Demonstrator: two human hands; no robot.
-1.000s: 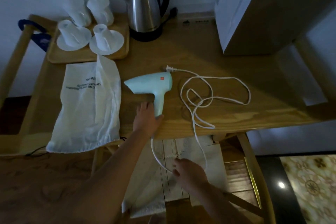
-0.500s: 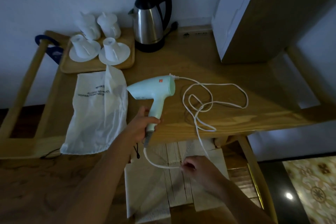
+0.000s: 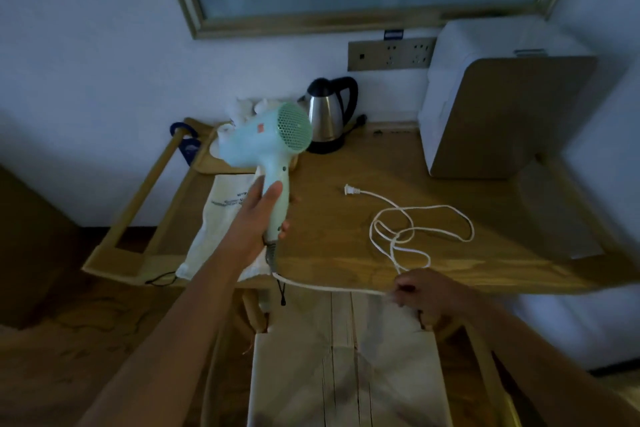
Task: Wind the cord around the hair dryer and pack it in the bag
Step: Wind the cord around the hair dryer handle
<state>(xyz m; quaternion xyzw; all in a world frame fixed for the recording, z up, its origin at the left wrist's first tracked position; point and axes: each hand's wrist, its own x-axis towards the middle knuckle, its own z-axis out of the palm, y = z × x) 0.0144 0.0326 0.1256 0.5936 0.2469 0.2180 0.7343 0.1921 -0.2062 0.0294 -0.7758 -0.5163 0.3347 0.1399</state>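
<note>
My left hand (image 3: 260,215) grips the handle of the pale mint hair dryer (image 3: 266,142) and holds it upright above the wooden table (image 3: 346,253), its rear grille facing me. The white cord (image 3: 420,229) runs from the handle's base along the table's front edge to my right hand (image 3: 420,291), which pinches it there. Beyond that hand, the cord lies in loose loops on the table, ending in the plug (image 3: 350,190). The white drawstring bag (image 3: 221,218) lies flat on the table's left part, partly hidden behind my left arm.
A steel kettle (image 3: 327,118) stands at the back behind the dryer, with white cups on a wooden tray (image 3: 207,163) to its left. A white and tan appliance (image 3: 502,107) fills the back right. A wall socket strip (image 3: 391,54) sits above. A slatted chair (image 3: 346,357) is below the table edge.
My left hand lifted the dryer off the table and turned it upright. My right hand pulled the cord rightward along the table edge, drawing it taut. The view tilted upward.
</note>
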